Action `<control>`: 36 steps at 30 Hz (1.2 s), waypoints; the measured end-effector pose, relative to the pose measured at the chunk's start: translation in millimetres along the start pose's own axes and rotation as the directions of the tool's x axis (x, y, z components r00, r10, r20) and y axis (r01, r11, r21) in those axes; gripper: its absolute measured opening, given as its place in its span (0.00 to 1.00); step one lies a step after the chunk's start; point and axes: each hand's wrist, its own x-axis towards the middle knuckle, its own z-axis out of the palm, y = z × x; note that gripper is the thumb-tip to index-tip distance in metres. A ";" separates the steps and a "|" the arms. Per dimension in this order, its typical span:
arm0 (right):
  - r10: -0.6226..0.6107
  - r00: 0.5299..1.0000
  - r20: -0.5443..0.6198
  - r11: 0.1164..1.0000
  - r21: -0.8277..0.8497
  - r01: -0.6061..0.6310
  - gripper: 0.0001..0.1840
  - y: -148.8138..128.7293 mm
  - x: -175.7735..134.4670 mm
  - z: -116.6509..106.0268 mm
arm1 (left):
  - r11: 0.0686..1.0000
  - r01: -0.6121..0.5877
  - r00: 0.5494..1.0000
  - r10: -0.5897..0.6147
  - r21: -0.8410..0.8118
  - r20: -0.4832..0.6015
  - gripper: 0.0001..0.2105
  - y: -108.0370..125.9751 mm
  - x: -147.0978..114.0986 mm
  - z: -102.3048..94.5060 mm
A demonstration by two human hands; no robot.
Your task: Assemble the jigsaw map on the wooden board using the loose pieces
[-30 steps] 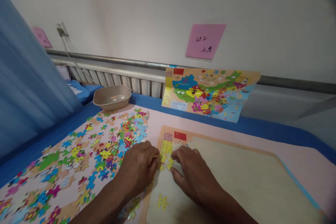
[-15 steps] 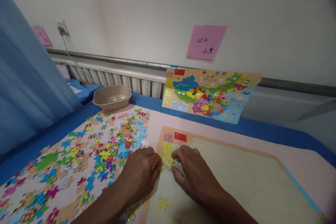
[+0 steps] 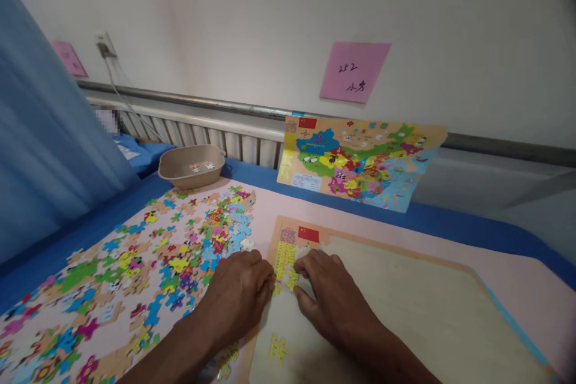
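The puzzle board [image 3: 405, 300] lies in front of me, with joined yellow puzzle pieces [image 3: 284, 258] in its upper left part. My left hand [image 3: 245, 282] is closed at the board's left edge, its fingertips beside those pieces; what it may hold is hidden. On the right of the same pieces, my right hand [image 3: 328, 288] rests with thumb and forefinger apart. A yellow puzzle piece [image 3: 292, 280] lies by the gap between them. Lower on the board sits a separate yellow puzzle piece cluster [image 3: 278, 349].
Many loose puzzle pieces [image 3: 135, 258] cover the left side of the pink surface. Behind them stands a beige basin [image 3: 191, 177] with a few pieces inside. A colourful map sheet [image 3: 360, 162] leans against the wall rail. A blue curtain [image 3: 54, 120] hangs at left.
The left hand has shifted very slightly left, along with a small shift of the view. Otherwise both hands and the pieces stay nearly where they were.
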 end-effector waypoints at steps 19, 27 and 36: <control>-0.009 0.999 0.048 0.996 -0.084 0.013 0.09 -4.8 0.0 -3.1 | 1.000 -0.022 1.000 0.022 -0.002 0.004 0.09 -0.8 1.1 1.8; -0.008 0.999 0.043 0.997 -0.074 0.011 0.10 -5.2 -1.3 -1.6 | 1.000 -0.013 1.000 0.013 -0.006 0.005 0.09 -0.5 1.2 0.7; 0.001 0.995 0.101 0.996 -0.092 0.008 0.12 -3.7 -6.7 -9.4 | 0.999 -0.042 0.981 0.041 0.001 -0.188 0.10 -2.5 -0.7 -19.2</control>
